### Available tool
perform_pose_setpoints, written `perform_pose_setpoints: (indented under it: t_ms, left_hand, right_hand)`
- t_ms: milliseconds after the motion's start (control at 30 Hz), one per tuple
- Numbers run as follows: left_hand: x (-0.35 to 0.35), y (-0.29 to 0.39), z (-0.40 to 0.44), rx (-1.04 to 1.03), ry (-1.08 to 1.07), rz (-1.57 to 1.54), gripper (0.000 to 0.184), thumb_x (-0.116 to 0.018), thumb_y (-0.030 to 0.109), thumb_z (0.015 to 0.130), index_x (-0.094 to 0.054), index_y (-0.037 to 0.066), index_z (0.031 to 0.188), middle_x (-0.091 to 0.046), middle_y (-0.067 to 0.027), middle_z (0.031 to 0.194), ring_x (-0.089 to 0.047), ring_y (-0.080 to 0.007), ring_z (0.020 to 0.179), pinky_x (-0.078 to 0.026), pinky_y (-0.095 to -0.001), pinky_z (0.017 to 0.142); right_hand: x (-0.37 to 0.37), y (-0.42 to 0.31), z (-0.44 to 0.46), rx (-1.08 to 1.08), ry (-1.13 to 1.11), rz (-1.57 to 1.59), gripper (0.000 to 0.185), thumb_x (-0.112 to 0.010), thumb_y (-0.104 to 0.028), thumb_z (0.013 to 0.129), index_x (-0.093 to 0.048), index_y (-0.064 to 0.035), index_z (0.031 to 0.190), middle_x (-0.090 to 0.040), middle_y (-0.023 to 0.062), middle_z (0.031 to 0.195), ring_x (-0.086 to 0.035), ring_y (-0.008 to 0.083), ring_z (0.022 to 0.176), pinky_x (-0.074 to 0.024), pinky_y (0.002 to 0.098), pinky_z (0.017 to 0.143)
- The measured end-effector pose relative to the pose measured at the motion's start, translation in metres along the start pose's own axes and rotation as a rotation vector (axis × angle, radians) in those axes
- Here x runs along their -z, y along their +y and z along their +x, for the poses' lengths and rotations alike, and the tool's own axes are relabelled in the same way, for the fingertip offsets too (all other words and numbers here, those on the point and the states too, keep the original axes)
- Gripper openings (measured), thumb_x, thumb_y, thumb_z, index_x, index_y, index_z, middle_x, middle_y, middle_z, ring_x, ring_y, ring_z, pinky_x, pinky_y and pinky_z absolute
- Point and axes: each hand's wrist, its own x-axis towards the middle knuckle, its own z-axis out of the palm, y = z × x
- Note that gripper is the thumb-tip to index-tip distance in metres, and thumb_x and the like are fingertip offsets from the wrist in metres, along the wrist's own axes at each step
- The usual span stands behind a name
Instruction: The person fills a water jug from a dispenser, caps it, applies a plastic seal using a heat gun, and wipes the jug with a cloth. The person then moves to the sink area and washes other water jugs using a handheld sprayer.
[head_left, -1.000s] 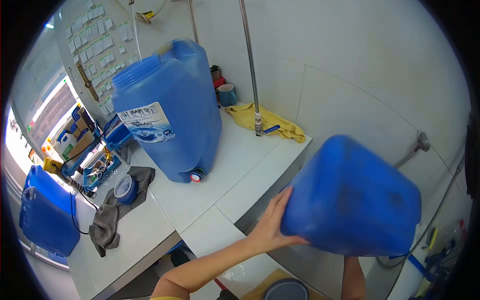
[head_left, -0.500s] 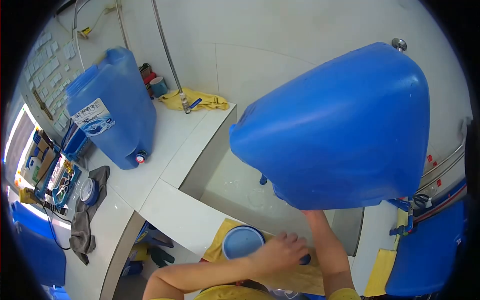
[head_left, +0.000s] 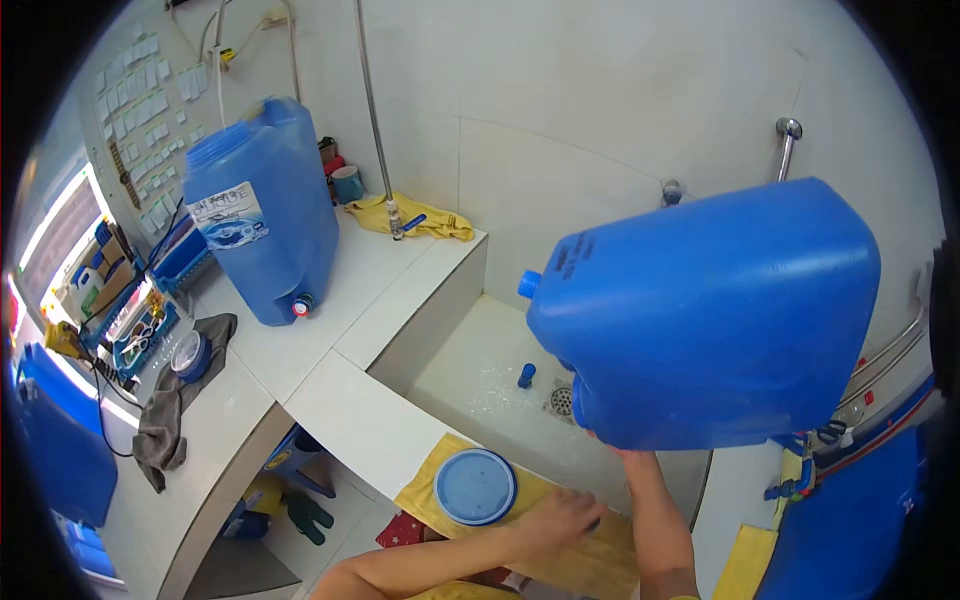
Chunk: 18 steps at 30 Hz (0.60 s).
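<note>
A large blue jug hangs tilted on its side above the sink basin, its small blue spout pointing left. My right hand grips it from below, the fingers mostly hidden behind the plastic. My left hand is closed over the yellow cloth, with a small dark thing at its fingertips, too small to name. Beside it on the cloth lies a round blue lid. Down in the basin a small blue piece stands near the drain.
Another blue jug, labelled, stands on the tiled counter at left. Behind it are a mug and a yellow cloth. A grey cloth with a tub lies further left. Blue containers stand at both sides.
The jug has swung from upright-ish at the right to sideways over the basin. My left hand has let go of it and moved down to the yellow cloth.
</note>
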Motion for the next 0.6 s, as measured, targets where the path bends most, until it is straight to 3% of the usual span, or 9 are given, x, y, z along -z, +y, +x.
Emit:
perform_pose_setpoints:
  t_ms: [67,100,167,200,233,300,367,433,600]
  left_hand:
    - [0.023,-0.021,0.005,0.205,0.201,-0.228,0.033,-0.062,0.018,0.082,-0.052,0.008,0.112,-0.060,-0.0131,0.098,-0.062,-0.0282,0.091,-0.048,-0.0405,0.074]
    - [0.045,-0.038,0.009,0.315,0.315,-0.294,0.033,-0.062,0.017,0.084,-0.051,0.005,0.113,-0.061,-0.0147,0.098,-0.063,-0.0283,0.090,-0.048,-0.0414,0.074]
    - [0.090,-0.071,0.017,0.478,0.591,-0.554,0.036,-0.049,0.034,0.096,-0.048,0.005,0.117,-0.059,-0.0095,0.095,-0.059,-0.0184,0.082,-0.045,-0.0318,0.068]
    - [0.116,-0.084,0.022,0.597,0.640,-0.811,0.040,-0.043,0.039,0.098,-0.047,0.005,0.118,-0.058,-0.0074,0.093,-0.057,-0.0146,0.079,-0.043,-0.0285,0.066]
    - [0.133,-0.093,0.028,0.565,0.694,-0.756,0.042,-0.039,0.042,0.099,-0.047,0.006,0.119,-0.055,-0.0050,0.091,-0.054,-0.0127,0.079,-0.041,-0.0265,0.066]
    - [0.154,-0.105,0.036,0.533,0.757,-0.693,0.044,-0.035,0.045,0.100,-0.046,0.007,0.120,-0.053,-0.0026,0.089,-0.051,-0.0107,0.078,-0.040,-0.0245,0.067]
    - [0.166,-0.111,0.042,0.463,0.595,-0.896,0.042,-0.036,0.043,0.100,-0.046,0.007,0.120,-0.052,-0.0014,0.090,-0.050,-0.0106,0.080,-0.039,-0.0245,0.070]
    - [0.173,-0.112,0.041,0.416,0.547,-0.932,0.040,-0.036,0.042,0.100,-0.047,0.009,0.119,-0.051,-0.0005,0.091,-0.049,-0.0102,0.082,-0.039,-0.0238,0.072]
    - [0.185,-0.115,0.030,0.368,0.354,-0.771,0.035,-0.048,0.031,0.098,-0.046,0.007,0.124,-0.053,-0.0020,0.097,-0.051,-0.0115,0.090,-0.042,-0.0270,0.082]
  right_hand:
    - [0.008,0.001,-0.004,0.029,0.043,-0.103,0.038,-0.051,-0.030,0.094,-0.052,-0.0057,0.124,-0.057,0.0100,0.119,-0.056,0.0226,0.105,-0.0478,0.0354,0.091]
    - [0.011,0.003,-0.007,0.224,0.058,-0.646,0.044,-0.053,-0.037,0.090,-0.050,-0.0077,0.124,-0.058,0.0093,0.117,-0.057,0.0247,0.102,-0.0498,0.0418,0.082]
    - [0.014,0.005,-0.016,0.423,0.060,-1.189,0.051,-0.056,-0.043,0.087,-0.049,-0.0096,0.124,-0.058,0.0087,0.115,-0.059,0.0268,0.098,-0.0519,0.0481,0.074]
    - [0.013,0.002,-0.023,0.285,-0.056,-0.632,0.050,-0.049,-0.042,0.091,-0.048,-0.0072,0.127,-0.055,0.0109,0.121,-0.054,0.0280,0.106,-0.0477,0.0452,0.085]
    - [0.013,0.003,-0.029,0.133,-0.161,-0.076,0.050,-0.042,-0.041,0.095,-0.047,-0.0049,0.129,-0.052,0.0130,0.126,-0.050,0.0292,0.114,-0.0435,0.0424,0.096]
    - [0.014,0.014,-0.033,0.208,-0.172,-0.158,0.051,-0.039,-0.043,0.096,-0.046,-0.0049,0.130,-0.051,0.0131,0.128,-0.049,0.0296,0.115,-0.0428,0.0424,0.097]
    - [0.020,0.019,-0.034,0.287,-0.178,-0.241,0.053,-0.036,-0.044,0.097,-0.045,-0.0049,0.132,-0.050,0.0131,0.129,-0.048,0.0299,0.117,-0.0421,0.0425,0.098]
    - [0.021,0.019,-0.034,0.131,-0.073,0.002,0.054,-0.035,-0.046,0.097,-0.045,-0.0051,0.131,-0.051,0.0132,0.127,-0.049,0.0295,0.115,-0.0424,0.0421,0.098]
    - [0.018,0.017,-0.039,0.172,0.033,-0.121,0.050,-0.039,-0.043,0.097,-0.046,-0.0052,0.130,-0.052,0.0127,0.124,-0.052,0.0271,0.111,-0.0440,0.0395,0.095]
